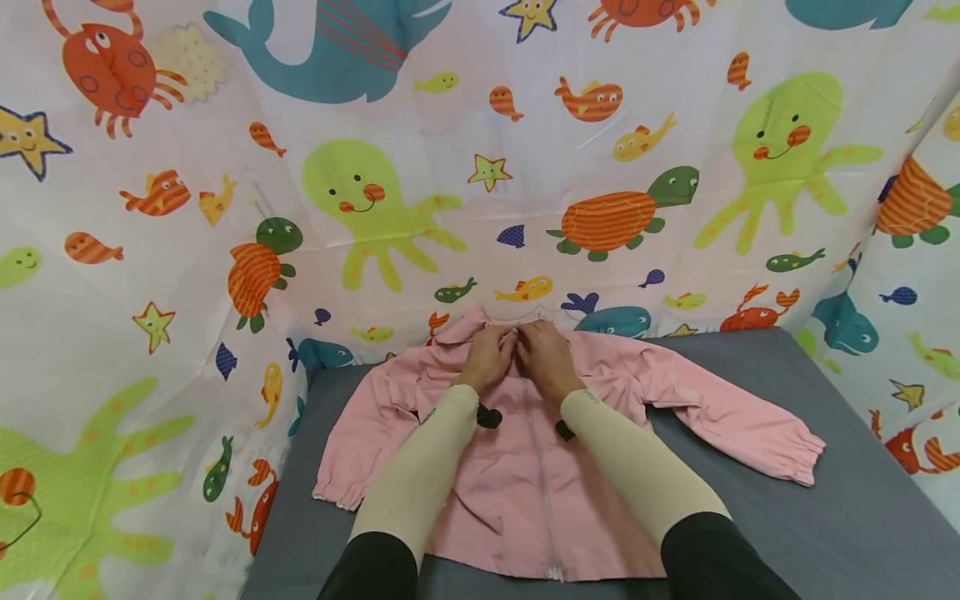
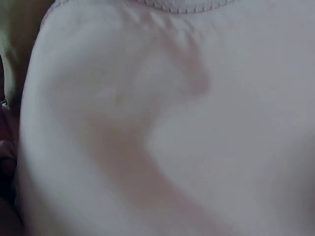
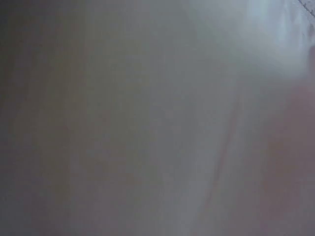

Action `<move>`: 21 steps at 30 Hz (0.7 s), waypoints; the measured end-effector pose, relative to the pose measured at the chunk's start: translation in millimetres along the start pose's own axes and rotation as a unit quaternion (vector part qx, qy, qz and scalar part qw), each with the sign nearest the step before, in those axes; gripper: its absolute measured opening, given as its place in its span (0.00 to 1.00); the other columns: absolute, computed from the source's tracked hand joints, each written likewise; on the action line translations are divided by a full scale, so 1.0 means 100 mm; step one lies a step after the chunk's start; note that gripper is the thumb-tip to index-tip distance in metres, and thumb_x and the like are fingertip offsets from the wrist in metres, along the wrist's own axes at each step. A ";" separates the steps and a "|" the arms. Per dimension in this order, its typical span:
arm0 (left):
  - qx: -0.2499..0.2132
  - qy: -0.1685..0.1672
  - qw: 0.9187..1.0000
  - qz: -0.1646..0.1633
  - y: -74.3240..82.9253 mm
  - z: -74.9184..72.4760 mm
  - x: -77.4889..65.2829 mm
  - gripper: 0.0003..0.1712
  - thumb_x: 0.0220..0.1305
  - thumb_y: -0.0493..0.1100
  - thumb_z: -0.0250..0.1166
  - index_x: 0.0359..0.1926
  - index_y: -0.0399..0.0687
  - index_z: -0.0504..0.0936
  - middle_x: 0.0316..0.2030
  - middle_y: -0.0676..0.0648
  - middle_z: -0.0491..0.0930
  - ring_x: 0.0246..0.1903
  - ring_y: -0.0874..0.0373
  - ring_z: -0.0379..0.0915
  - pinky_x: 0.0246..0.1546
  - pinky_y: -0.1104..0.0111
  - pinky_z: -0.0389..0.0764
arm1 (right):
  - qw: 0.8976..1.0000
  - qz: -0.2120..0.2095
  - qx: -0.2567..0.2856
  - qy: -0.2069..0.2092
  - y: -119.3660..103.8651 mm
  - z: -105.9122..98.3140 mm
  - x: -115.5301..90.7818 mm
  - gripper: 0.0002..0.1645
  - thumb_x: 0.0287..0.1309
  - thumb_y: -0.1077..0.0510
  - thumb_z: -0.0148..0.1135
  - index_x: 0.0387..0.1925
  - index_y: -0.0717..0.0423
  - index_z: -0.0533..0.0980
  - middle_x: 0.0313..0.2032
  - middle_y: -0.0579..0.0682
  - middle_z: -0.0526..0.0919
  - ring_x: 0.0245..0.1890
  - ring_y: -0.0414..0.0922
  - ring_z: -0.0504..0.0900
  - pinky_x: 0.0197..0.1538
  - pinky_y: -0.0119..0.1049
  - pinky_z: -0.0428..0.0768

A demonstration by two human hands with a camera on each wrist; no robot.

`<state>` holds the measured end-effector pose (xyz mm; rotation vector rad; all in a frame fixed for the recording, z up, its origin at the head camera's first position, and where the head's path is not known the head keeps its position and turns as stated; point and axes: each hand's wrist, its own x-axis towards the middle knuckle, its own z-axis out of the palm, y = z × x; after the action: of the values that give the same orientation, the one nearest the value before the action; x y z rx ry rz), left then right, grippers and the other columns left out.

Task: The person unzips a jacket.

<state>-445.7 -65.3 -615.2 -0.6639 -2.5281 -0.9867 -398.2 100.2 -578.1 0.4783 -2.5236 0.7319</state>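
A pink jacket (image 1: 502, 483) lies front up, its zipper (image 1: 543, 475) running down the middle and its sleeves spread to both sides. At the neck, my left hand (image 1: 486, 358) pinches the jacket's front edge near the top of the zipper. Close beside it, my right hand (image 1: 549, 360) pinches the other front edge, the fingertips of both hands almost meeting. The fingers partly hide what is between them. Pale pink cloth (image 2: 221, 132) with a stitched seam fills the left wrist view. Blurred cloth (image 3: 162, 123) fills most of the right wrist view.
Under the jacket is a grey tabletop (image 1: 757, 375), showing at both sides. A white curtain (image 1: 465, 325) printed with sea animals hangs right behind the collar and along the left and right sides.
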 end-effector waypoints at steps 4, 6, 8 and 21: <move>-0.033 0.029 0.999 -0.012 0.03 -0.03 0.04 0.16 0.81 0.50 0.61 0.41 0.50 0.91 0.35 0.53 0.89 0.37 0.58 0.83 0.47 0.61 0.85 | 0.999 -0.028 0.006 0.034 0.02 -0.04 -0.03 0.16 0.75 0.56 0.68 0.59 0.56 0.86 0.49 0.57 0.91 0.53 0.57 0.88 0.58 0.55 0.87; -0.060 0.037 0.997 -0.024 0.12 -0.12 0.05 0.16 0.79 0.49 0.63 0.36 0.48 0.91 0.28 0.53 0.85 0.31 0.59 0.78 0.38 0.65 0.81 | 0.997 -0.047 0.013 0.061 0.02 -0.07 -0.03 0.15 0.74 0.57 0.69 0.57 0.56 0.87 0.47 0.57 0.91 0.50 0.57 0.89 0.55 0.54 0.88; -0.077 0.046 0.996 -0.031 0.27 -0.25 0.05 0.16 0.76 0.47 0.64 0.33 0.47 0.91 0.24 0.53 0.83 0.28 0.60 0.76 0.33 0.68 0.77 | 0.994 -0.066 0.016 0.088 0.01 -0.09 -0.03 0.13 0.73 0.59 0.71 0.54 0.58 0.88 0.45 0.57 0.91 0.47 0.56 0.89 0.54 0.52 0.89; -0.102 0.197 0.966 -0.130 0.88 -1.06 0.37 0.22 0.71 0.43 0.63 0.17 0.50 0.77 0.16 0.56 0.66 0.20 0.60 0.62 0.21 0.68 0.58 | 0.965 -0.256 -0.050 0.004 -0.52 -0.64 -0.70 0.08 0.63 0.73 0.69 0.37 0.58 0.84 0.33 0.52 0.82 0.35 0.50 0.80 0.40 0.42 0.82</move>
<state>-413.5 -72.0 -476.5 -0.1602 -2.2106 -1.3332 -295.6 109.1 -545.6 1.0347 -2.2630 0.4042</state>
